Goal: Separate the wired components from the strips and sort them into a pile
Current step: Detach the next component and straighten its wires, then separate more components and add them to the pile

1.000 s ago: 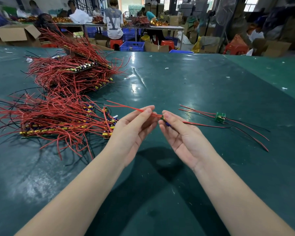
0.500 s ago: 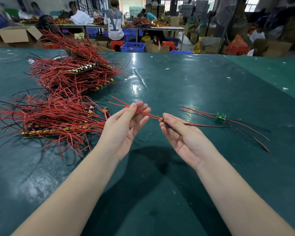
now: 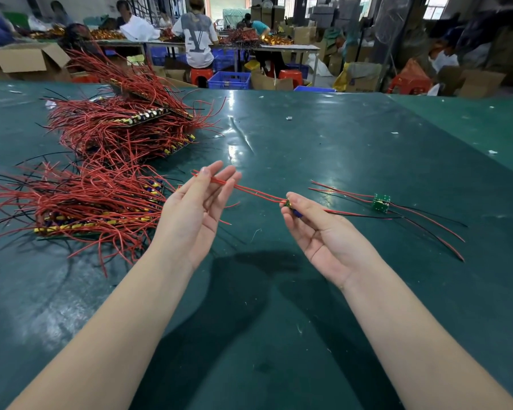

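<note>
Bright, even overhead light leaves white glare patches on the glossy green surface toward its far edge. Soft dark shadows of the forearms pool near its front edge. Wide-angle distortion bends the edges; the background is slightly soft.

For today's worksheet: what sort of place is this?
Probably an electronics assembly workshop: heaps of wired strips on a green table, other workers at benches, cartons around.

Factory assembly floor, green worktable, wired strips, seated workers, cardboard boxes
</note>
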